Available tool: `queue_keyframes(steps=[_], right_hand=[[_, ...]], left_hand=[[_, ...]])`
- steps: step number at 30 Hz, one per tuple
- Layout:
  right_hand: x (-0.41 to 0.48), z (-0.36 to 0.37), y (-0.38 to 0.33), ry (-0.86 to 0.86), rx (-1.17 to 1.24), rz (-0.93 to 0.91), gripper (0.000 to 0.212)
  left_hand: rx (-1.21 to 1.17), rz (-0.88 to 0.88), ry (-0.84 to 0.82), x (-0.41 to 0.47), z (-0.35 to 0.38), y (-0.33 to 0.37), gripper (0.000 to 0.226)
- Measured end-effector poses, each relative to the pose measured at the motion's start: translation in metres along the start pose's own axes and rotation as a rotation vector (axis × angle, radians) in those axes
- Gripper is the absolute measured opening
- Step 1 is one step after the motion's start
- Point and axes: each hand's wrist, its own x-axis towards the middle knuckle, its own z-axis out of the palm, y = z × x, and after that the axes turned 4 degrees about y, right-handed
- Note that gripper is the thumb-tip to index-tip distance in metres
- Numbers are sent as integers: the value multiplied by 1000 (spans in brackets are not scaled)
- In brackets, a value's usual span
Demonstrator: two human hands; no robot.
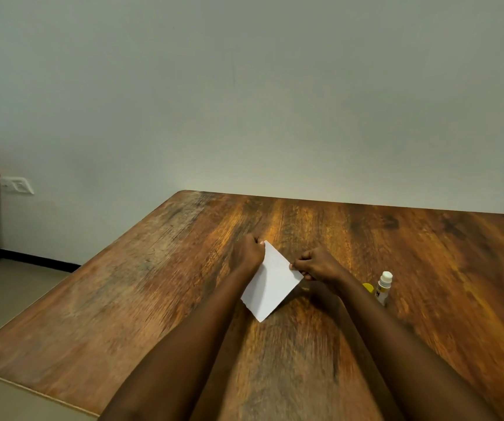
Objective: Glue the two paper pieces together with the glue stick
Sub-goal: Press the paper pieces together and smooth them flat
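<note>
A white paper piece (270, 282) is held just above the wooden table (159, 287), turned like a diamond. My left hand (248, 253) pinches its far left corner. My right hand (316, 265) pinches its right corner. I cannot tell whether this is one sheet or two lying together. A glue stick (383, 287) with a white top stands upright on the table, to the right of my right wrist. Its yellow cap (367, 288) lies beside it, partly hidden by my right forearm.
The table's far edge meets a plain pale wall (275, 101). The left table edge drops to a tiled floor (7, 293). A wall switch (17, 185) sits low at the far left.
</note>
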Motion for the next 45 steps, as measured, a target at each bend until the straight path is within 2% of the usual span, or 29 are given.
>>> queue_keyframes(steps=[2, 8, 11, 19, 23, 25, 27, 31, 38, 42, 45], right_hand=[[-3, -2, 3, 2, -1, 1, 27], [-5, -2, 5, 25, 44, -1, 17], [-4, 1, 5, 60, 156, -8, 10], [-8, 14, -3, 138, 440, 82, 11], [-3, 15, -6, 185, 385, 35, 8], [-1, 13, -7, 177, 312, 3, 12], [1, 11, -9, 157, 247, -10, 24], [0, 10, -12, 128, 188, -34, 27], [-3, 10, -13, 116, 179, -29, 21], [-4, 15, -12, 137, 212, -28, 22], [-5, 18, -13, 136, 242, -23, 24]], left_hand=[[-16, -53, 29, 2, -3, -2, 21], [-21, -121, 62, -2, -4, -5, 25], [-48, -167, 75, -4, -5, -5, 27], [-118, -271, 49, -7, -10, -7, 32], [-148, -300, 60, -12, -10, -4, 34], [-148, -222, 93, -13, -7, -4, 34], [-65, -57, 80, -11, -2, -4, 33], [95, 264, -109, -14, -3, 8, 27], [33, 318, -163, -18, 0, 12, 22], [177, 345, -37, -22, 3, 16, 23], [263, 380, -26, -24, 3, 17, 23]])
